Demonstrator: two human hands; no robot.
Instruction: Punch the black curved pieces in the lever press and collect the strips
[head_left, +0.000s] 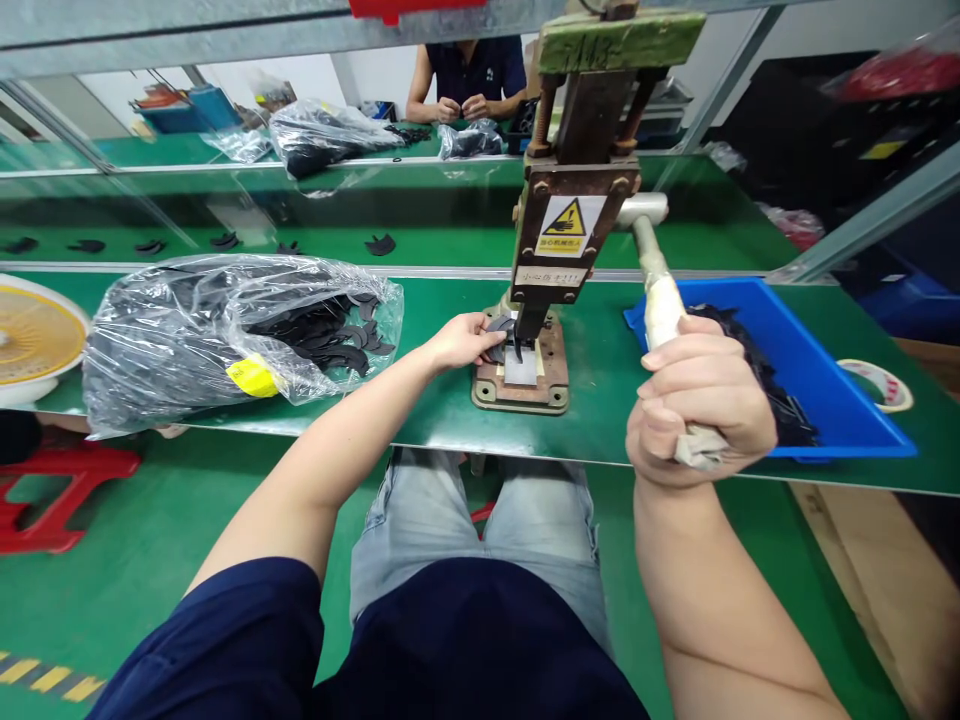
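In front of me a hand press (559, 230) with a green top and brown body stands on the green bench. My left hand (463, 341) pinches a curved black part (496, 340) at the press base, right beside the ram's lower end. Part of that piece is hidden by my fingers and the ram. My right hand (701, 400) is wrapped round the press lever (660, 290), whose grip is bound in pale tape. The lever slants from the press towards me. Under the ram lies a small pale metal plate (523, 368) on the press base (517, 395).
A clear plastic bag (172, 340) of curved black parts lies left. A blue bin (847, 435) of black parts and a tape roll (877, 385) are right. Several black pieces lie along the strip behind. Across the bench sits a person (476, 85); a fan (37, 335) stands far left.
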